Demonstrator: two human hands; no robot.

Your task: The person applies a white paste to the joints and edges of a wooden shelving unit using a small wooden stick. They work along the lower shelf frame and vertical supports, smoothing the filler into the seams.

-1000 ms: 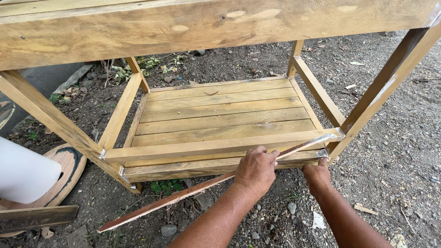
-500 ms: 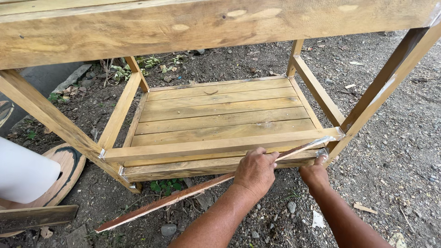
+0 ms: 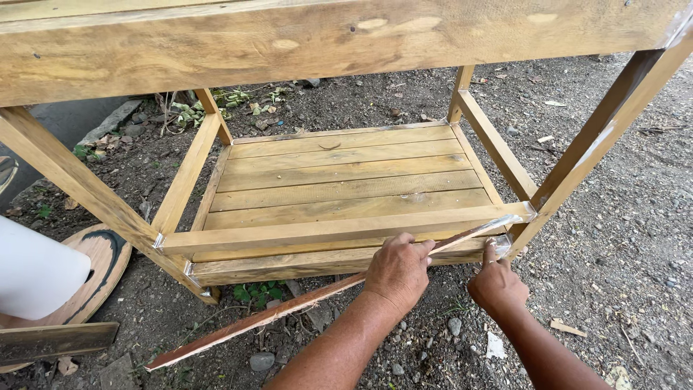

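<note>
A wooden table frame point(image 3: 339, 231) stands on dirt, with a slatted lower shelf point(image 3: 346, 177). A long thin wooden strip point(image 3: 281, 309) runs slantwise from the ground at lower left up to the frame's front right corner. My left hand point(image 3: 395, 269) grips the strip near its upper part, just below the front rail. My right hand point(image 3: 495, 283) is at the corner by the right front leg point(image 3: 577, 170), its fingers pinching a piece of clear tape point(image 3: 499, 245) at the strip's upper end.
A white plastic container point(image 3: 32, 271) and a round painted board point(image 3: 97, 271) lie at the left, with a dark plank point(image 3: 54, 341) below them. The ground is gravel and dirt with small weeds point(image 3: 256, 292) and scattered stones.
The strip's lower end has shifted slightly left and down. Both hands stay at the front right corner, with my right hand a little closer to the tape.
</note>
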